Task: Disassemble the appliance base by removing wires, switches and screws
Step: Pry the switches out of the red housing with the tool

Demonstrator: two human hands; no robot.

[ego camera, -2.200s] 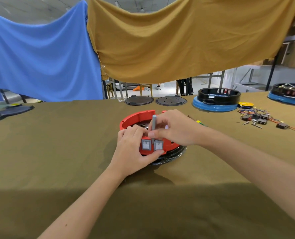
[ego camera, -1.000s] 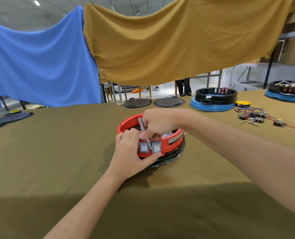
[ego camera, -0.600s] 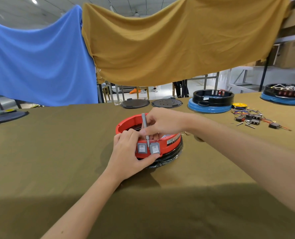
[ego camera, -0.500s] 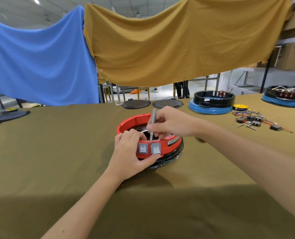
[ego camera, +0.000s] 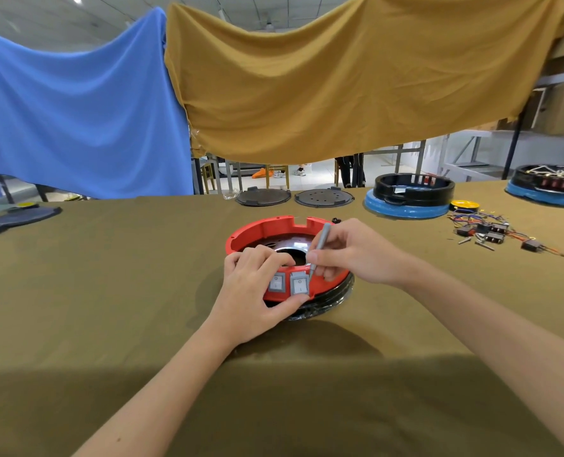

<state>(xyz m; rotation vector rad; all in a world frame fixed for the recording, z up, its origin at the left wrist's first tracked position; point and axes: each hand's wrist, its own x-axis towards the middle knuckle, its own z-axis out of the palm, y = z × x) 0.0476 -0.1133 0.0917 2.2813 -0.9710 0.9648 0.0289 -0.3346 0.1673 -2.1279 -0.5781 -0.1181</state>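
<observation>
Fingers [ego camera: 313,258] of the right hand [ego camera: 356,255] pinch a grey screwdriver [ego camera: 320,245], its long axis near upright, top leaning slightly away and right, tip down beside the right of two grey switches [ego camera: 298,285]. The left hand [ego camera: 251,301] grips the near rim of the red appliance base [ego camera: 267,227], fingers curled over the edge, thumb under the switches. The base sits mid-bench [ego camera: 109,275], switches facing the person. Loose wires and removed switches [ego camera: 491,229] lie well apart, far right.
</observation>
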